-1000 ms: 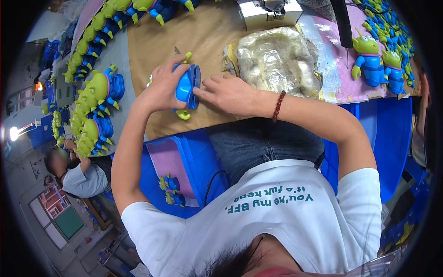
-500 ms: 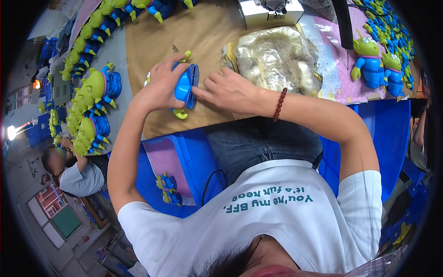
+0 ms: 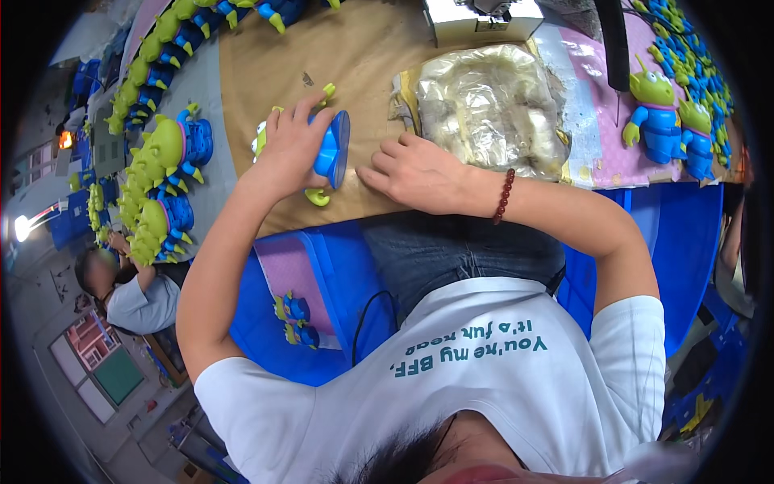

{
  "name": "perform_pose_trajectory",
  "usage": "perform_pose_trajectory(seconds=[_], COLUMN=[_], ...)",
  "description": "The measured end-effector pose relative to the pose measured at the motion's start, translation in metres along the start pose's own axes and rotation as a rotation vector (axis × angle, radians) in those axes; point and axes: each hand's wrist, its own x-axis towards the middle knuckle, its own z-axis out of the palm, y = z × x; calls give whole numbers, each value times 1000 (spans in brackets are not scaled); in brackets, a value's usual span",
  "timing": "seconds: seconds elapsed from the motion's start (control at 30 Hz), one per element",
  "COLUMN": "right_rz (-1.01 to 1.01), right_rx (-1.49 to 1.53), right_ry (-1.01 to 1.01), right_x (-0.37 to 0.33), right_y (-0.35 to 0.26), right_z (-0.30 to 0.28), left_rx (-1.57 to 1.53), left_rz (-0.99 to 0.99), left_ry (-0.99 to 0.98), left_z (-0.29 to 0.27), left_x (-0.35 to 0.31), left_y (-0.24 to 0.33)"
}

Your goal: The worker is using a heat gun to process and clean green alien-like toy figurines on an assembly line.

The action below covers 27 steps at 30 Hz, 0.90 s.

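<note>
A green and blue toy figure lies on its side on the brown paper. My left hand is closed over its body from above. The figure's flat blue base faces right, toward my other hand, and its green arms stick out on both sides of my grip. Much of the head and body is hidden under my fingers. Just right of the base, a small gap away, my right hand rests low over the paper with curled fingers. Whether anything is inside those fingers is hidden. A beaded bracelet circles that wrist.
A plastic-wrapped pad lies beyond my right hand, with a white machine behind it. Rows of finished-looking figures stand left. More figures stand right, near a dark upright arm. Blue bins sit below the table edge.
My right hand has drawn back from the figure's base, where its fingertip touched before. The base now shows a smooth flat face. My left hand keeps its hold.
</note>
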Motion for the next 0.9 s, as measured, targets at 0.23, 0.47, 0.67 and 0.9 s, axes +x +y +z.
perform_pose_trajectory(seconds=[0.23, 0.47, 0.67, 0.9], right_rz=[252, 794, 748, 587], right_rx=[501, 1087, 1256, 1324], right_ry=[78, 335, 320, 401], right_x=[4, 29, 40, 25], right_y=[-8, -21, -28, -40], right_z=[-5, 14, 22, 23], left_rx=[111, 73, 14, -132], left_rz=[-99, -70, -119, -46], left_ry=[1, 115, 477, 486], left_z=[0, 7, 29, 21], left_x=[2, -12, -40, -62], left_y=[16, 9, 23, 57])
